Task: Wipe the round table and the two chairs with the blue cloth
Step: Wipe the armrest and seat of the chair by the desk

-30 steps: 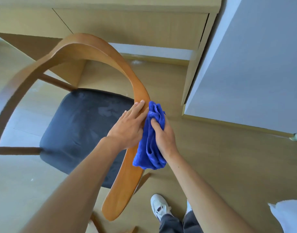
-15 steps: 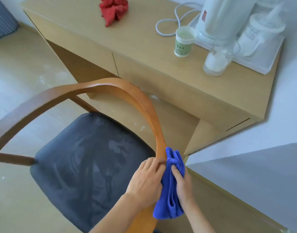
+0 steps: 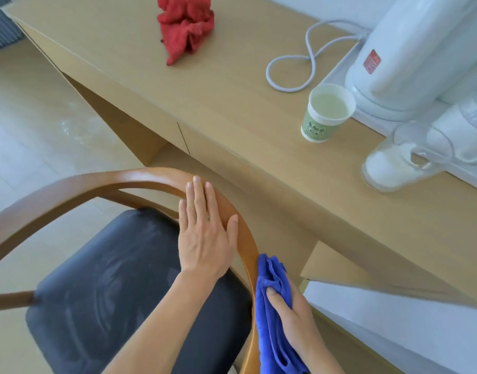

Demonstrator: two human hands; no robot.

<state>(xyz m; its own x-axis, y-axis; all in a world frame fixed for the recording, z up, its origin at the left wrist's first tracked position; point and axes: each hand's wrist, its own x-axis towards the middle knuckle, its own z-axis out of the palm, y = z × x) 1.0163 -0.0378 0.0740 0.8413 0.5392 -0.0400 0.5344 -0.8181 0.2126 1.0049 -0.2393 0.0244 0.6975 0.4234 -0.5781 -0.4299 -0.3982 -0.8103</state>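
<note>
One curved brown wooden chair back rail is being wiped. The left hand is lying flat, fingers spread, steadying it; the right hand is gripping the bunched blue cloth against the rail's outer face. Next, probably, sliding along the rail.

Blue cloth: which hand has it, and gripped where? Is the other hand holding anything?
The right hand grips the bunched blue cloth around its middle, against the chair's wooden rail. The left hand holds nothing; it rests flat on the rail.
</note>
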